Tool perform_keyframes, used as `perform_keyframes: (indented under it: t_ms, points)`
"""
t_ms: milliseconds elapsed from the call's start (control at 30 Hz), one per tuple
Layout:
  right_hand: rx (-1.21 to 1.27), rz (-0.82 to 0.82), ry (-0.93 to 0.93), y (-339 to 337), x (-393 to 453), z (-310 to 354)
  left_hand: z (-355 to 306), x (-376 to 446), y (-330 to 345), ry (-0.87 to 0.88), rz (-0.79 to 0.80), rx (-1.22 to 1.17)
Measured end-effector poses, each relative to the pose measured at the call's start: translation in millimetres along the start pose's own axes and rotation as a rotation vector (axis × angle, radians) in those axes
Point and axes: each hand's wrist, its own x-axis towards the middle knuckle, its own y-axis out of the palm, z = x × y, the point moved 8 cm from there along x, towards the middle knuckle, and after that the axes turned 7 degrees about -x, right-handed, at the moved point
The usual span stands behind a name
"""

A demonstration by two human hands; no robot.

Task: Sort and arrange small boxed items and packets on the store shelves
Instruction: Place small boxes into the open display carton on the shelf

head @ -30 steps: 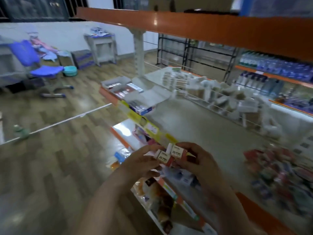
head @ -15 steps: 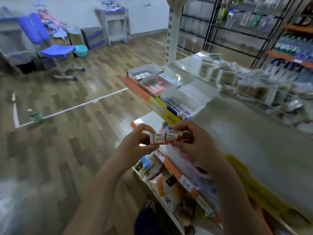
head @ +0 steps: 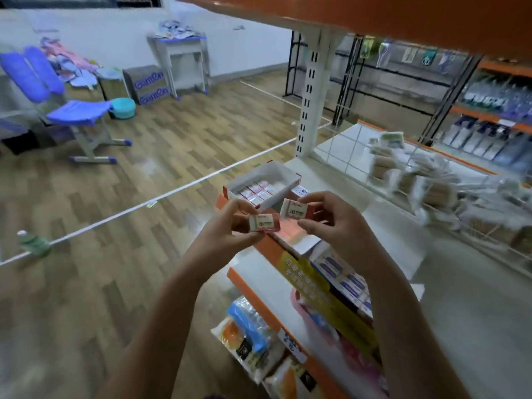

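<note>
While two small white-and-red boxes marked "2B" are held up in front of the shelf, each sits in its own hand. The left box (head: 264,223) is pinched by the left hand (head: 230,228), thumb beneath and fingers (head: 241,204) curled over its top edge. The right box (head: 296,210), slightly higher and just beside the first without clearly touching it, is gripped by the right hand (head: 336,223), fingers over the top and thumb under its lower edge. Both boxes hang above the orange front edge of the shelf (head: 475,298), near an open white display carton (head: 263,184) that holds rows of similar small boxes. Below the hands, on the same shelf, lies another tray of blue-and-white packets (head: 345,279) behind a yellow price strip (head: 313,286). The lower shelf carries bagged snacks (head: 247,338) in orange, blue and white wrapping. Further back on the shelf, blurred pale packets (head: 403,171) are stacked behind a wire divider. To the left stretches a wooden floor (head: 115,211) with a white line, a green bottle (head: 33,243) standing on it, a blue chair (head: 77,113), a teal basin (head: 122,107) and a cardboard carton (head: 148,83) near the wall.
</note>
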Motion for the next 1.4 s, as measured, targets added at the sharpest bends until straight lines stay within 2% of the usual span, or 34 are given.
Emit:
perform_keyframes:
  t_ms: [167,367,567,700,1000,1100,1233,1400]
  points:
    - [-0.127,-0.035,0.080,9.7,54.7,-8.2,15.8,64.1,-32.4,-0.005,0.013,-0.050]
    - [-0.252,-0.178,0.298,19.9,121.1,-22.7,23.4,143.9,-61.2,-0.004,0.162,-0.123]
    - [-0.536,-0.188,0.482,46.1,172.8,-50.7,32.3,211.9,-86.3,-0.010,0.311,-0.105]
    - [-0.618,-0.202,0.568,57.6,181.5,-63.9,38.6,236.7,-86.4,-0.005,0.390,-0.085]
    - [-0.620,-0.179,0.668,75.7,189.3,-77.4,52.7,250.4,-70.5,-0.023,0.525,-0.004]
    - [-0.735,-0.150,0.690,77.3,189.7,-80.2,52.5,250.4,-62.9,0.021,0.566,0.048]
    - [-0.770,-0.154,0.671,79.2,189.3,-76.5,49.2,251.9,-57.3,0.119,0.577,0.154]
    - [-0.776,-0.400,0.646,47.6,159.7,-57.0,26.9,246.1,-32.9,0.381,0.610,0.455]
